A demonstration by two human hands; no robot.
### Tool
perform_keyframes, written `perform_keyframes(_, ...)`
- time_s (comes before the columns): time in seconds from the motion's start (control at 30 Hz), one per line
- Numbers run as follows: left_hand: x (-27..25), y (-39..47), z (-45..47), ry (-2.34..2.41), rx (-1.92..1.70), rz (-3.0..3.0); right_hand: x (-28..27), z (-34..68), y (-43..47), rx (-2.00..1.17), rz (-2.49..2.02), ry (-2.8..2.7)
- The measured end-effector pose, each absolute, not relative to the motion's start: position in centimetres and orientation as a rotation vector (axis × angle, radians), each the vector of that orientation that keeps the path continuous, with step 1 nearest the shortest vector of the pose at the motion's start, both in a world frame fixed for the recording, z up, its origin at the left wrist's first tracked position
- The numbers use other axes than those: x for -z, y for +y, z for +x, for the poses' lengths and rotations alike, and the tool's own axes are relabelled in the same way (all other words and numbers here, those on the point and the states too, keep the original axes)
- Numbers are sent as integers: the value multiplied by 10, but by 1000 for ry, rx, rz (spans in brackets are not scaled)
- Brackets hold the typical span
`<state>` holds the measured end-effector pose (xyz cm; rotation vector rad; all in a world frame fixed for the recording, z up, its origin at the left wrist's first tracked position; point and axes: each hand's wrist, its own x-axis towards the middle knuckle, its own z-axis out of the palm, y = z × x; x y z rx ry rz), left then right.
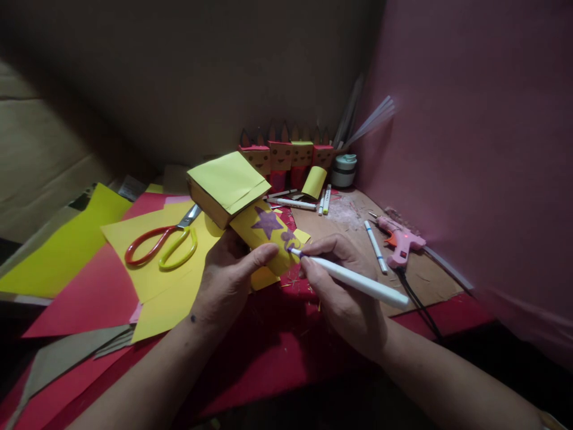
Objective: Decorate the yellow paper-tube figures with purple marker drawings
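Note:
My left hand [233, 266] grips a cardboard figure with a boxy head [229, 182] topped in yellow paper and a yellow paper body [255, 236]. The body carries a purple star [267, 221] and curly purple marks beside it. In my right hand [342, 286] is a white marker [358, 279], held like a pen. Its purple tip touches the yellow body near the curls. The left thumb presses on the body just left of that tip, while the other left fingers are mostly hidden behind the figure.
Scissors [179, 236] lie on yellow paper [156, 286] at left. Finished-looking cardboard figures [280, 156] stand at the back beside a small lidded jar [344, 171]. A pink glue gun [403, 239] and a capped marker [375, 247] rest on cardboard at right. A pink wall [474, 149] bounds that side.

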<state>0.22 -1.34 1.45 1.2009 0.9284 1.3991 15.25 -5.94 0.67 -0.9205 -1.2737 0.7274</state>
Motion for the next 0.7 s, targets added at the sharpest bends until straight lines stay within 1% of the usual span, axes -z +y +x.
perform_keyframes(0.7, -13, -12, 2, 918, -1385, 1199, -7, 153, -59, -812, -934, -1171)
